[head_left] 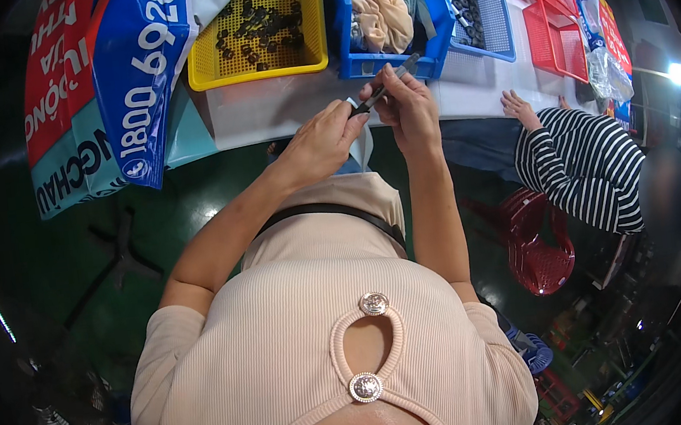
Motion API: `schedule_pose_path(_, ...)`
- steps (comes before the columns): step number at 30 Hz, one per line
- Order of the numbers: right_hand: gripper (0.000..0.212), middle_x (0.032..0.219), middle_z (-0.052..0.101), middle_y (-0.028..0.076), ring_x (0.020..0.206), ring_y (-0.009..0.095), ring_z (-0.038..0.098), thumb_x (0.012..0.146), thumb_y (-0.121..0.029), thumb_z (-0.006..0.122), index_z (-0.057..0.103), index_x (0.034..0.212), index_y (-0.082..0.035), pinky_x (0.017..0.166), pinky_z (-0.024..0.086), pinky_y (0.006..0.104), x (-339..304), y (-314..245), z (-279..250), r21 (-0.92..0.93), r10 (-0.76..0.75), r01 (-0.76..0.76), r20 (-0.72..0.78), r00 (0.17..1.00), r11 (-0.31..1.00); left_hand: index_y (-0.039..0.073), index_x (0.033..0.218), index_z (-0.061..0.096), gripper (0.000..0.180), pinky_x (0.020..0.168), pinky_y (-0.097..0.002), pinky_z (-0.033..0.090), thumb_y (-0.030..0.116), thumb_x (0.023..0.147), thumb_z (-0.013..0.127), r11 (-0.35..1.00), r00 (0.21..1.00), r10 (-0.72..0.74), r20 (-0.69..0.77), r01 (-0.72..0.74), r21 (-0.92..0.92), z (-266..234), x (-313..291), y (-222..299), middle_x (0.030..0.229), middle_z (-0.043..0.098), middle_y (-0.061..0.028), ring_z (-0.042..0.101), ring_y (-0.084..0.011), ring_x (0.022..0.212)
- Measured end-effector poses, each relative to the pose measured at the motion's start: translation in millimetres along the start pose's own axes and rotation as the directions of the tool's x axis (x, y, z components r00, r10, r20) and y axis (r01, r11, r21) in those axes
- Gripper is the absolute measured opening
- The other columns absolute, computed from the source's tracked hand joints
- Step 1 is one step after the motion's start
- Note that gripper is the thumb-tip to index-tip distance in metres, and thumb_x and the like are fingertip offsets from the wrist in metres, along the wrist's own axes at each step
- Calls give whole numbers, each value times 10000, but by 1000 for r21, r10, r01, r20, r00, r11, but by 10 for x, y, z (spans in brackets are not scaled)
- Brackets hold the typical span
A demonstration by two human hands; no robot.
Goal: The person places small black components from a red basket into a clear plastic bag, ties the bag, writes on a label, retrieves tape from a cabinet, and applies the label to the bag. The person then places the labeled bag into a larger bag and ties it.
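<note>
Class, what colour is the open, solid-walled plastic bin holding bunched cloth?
Blue; the plastic bin shows in the head view.

I looked steeply down through the head camera's wide fisheye from just above the wearer's chest (262, 337), which filled the lower middle. The view reached the table (259, 111), farther off, toward the top.

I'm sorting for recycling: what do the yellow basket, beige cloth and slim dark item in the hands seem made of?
Yellow basket: likely glossy molded plastic, with even color and regular perforations. Beige cloth: matte fabric, judging by its soft folds; fiber unclear. Slim dark item: smooth-looking, plastic or metal; too small to tell.
</note>
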State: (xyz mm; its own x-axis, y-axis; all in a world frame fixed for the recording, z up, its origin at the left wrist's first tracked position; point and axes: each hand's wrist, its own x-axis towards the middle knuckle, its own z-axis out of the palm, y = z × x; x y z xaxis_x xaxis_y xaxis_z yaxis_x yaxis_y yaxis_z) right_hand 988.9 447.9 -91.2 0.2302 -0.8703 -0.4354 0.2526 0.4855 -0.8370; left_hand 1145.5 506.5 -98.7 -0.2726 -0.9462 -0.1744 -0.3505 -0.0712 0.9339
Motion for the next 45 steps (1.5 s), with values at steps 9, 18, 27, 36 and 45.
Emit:
schedule_pose_path(9, 169, 627, 536, 18, 450, 56, 346, 921, -190, 517, 552, 817, -61, 409, 279, 186, -129, -20, -23, -59, 17, -31, -219, 976, 998, -37, 922, 473, 338, 760, -433, 402, 294, 954, 412, 998, 991, -67, 119, 65, 18, -24, -390, -124, 889, 509, -225, 514, -390, 851)
schedule_pose_path(18, 202, 922, 621, 126, 754, 142, 539, 905, -201, 521, 576, 954, -13, 757, 431, 274, -118, 37, -731, -70, -151, 157, 81, 985, 985, 83, 916, 535, 336, 724, -226, 413, 362, 980, 359, 768, 990, -137, -36, 83, -635, -19, -329, -401, 885, 504, 7, 459, -77, 847)
schedule_pose_path(27, 281, 708, 574, -1, 599, 89, 487, 826, -298, 667, 612, 898, -32, 524, 393, 245, -97, 878, -668, -245, 234, -211, 70, 970, 946, 45, 956, 574, 284, 737, -242, 442, 290, 963, 432, 881, 922, -166, -349, -20, -473, 522, -138, -767, 941, 560, -36, 527, -103, 824)
schedule_pose_path(36, 130, 709, 569, 45, 648, 229, 568, 702, -138, 655, 592, 804, -89, 551, 436, 337, 606, 961, -1463, -921, -473, 379, 375, 797, -90, 23, 1132, 505, 255, 743, -282, 502, 178, 929, 499, 628, 852, -435, -291, 56, -776, 843, -154, -1262, 945, 594, -96, 591, -179, 914)
schedule_pose_path(45, 429, 977, 549, 103, 818, 289, 596, 789, -206, 628, 532, 1196, -110, 664, 492, 390, 594, 1254, -1342, -912, -327, 409, 393, 859, -22, 59, 943, 567, 93, 580, -247, 429, 108, 866, 544, 835, 748, -504, -432, 295, -465, 1308, 186, -1273, 701, 559, 7, 561, -145, 621)
